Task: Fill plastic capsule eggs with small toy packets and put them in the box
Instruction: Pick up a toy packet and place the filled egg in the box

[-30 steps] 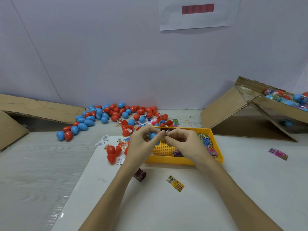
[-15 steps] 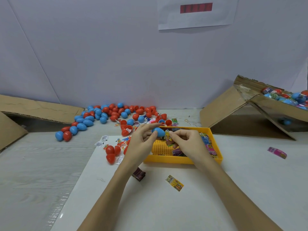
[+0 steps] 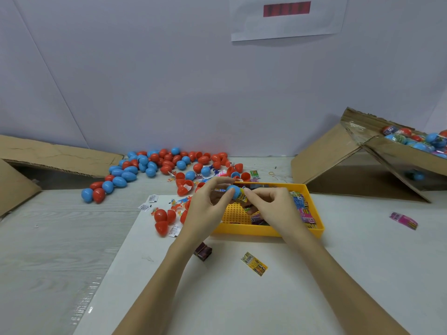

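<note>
The left hand (image 3: 208,209) pinches 1 blue egg half (image 3: 233,191) over the yellow tray (image 3: 266,230) (packets inside); the right hand (image 3: 271,209) pinches a yellow packet (image 3: 242,197) against it.

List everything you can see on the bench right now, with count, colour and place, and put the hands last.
capsule eggs: dozens, red and blue, strewn along the far wall, left of centre
red egg halves: a few, left of the tray
yellow tray: one, centre, holding mixed coloured toy packets
yellow packet: one, on the white sheet near the tray
dark packet: one, by the left wrist
pink packet: one, far right on the table
right cardboard box: one, brown, tilted, filled eggs inside
left cardboard box: one, brown, far left
paper sign: one, white with a red bar, on the wall
blue egg half: one, in the left grip
held packet: one, yellow, at the egg's opening
left hand: holds the blue half
right hand: pinches the packet
</note>
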A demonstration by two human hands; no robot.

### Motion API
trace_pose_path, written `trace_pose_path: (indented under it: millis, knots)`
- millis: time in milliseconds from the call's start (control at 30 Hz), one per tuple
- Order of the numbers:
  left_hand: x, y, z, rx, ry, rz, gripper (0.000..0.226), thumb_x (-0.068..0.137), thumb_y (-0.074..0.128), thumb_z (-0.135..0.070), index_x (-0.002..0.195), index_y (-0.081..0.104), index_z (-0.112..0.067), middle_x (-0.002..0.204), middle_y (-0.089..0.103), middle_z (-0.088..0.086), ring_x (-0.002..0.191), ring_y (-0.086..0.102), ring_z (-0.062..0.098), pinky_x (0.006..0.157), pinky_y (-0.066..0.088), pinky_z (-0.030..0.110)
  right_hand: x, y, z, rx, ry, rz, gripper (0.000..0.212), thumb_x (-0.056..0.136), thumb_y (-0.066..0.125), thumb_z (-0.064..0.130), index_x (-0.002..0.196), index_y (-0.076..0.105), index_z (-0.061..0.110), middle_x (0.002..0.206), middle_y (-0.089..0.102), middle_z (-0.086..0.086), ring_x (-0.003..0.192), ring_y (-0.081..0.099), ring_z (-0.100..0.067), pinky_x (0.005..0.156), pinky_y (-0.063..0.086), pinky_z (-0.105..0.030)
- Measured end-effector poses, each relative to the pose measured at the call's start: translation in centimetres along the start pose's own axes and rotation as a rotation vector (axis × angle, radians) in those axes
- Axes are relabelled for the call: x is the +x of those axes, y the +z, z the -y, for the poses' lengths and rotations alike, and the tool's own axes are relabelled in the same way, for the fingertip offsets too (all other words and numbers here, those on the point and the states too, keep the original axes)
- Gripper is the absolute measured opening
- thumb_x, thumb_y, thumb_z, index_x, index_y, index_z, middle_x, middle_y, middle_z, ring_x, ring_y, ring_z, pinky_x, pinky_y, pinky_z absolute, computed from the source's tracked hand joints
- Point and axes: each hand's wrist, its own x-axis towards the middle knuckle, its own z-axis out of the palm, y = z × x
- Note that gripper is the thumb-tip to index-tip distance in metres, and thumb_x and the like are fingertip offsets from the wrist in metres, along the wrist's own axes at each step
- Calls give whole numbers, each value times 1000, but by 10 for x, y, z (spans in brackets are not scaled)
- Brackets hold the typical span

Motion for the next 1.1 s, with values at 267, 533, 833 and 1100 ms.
trace_pose_path:
  millis: [267, 533, 833, 1100]
  knots:
    - [0, -1, 3, -46, -19, 53, 32, 96, 70, -22, 127, 70, -14, 110, 76, 1, 98, 73, 10, 87, 61, 29, 1, -5, 1, 128, -1, -10, 15, 95, 74, 23, 109, 79, 22, 97, 79, 7, 90, 75, -7, 74, 59, -18]
    - [-1, 0, 2, -22, -23, 55, 39, 92, 74, -19, 129, 68, -10, 110, 75, 4, 97, 74, 15, 88, 61, 37, 2, -6, 1, 101, -76, 6, 35, 91, 79, 22, 123, 72, 31, 105, 76, 19, 101, 69, 5, 76, 55, -11]
    - [-2, 1, 1, -5, -7, 40, 37, 91, 75, -21, 126, 70, -10, 107, 75, 4, 94, 73, 17, 86, 62, 39, 2, -3, -2, 107, -155, -9, 55, 93, 77, 16, 143, 58, 30, 110, 75, 22, 102, 72, 0, 77, 55, -12]
    - [-3, 1, -1, -13, 59, -22, 40, 88, 78, -20, 127, 67, -14, 114, 73, -3, 99, 72, 11, 88, 61, 34, 3, -7, -1, 109, -55, 11, 23, 90, 79, 21, 113, 75, 24, 102, 79, 12, 100, 74, -5, 81, 60, -19]
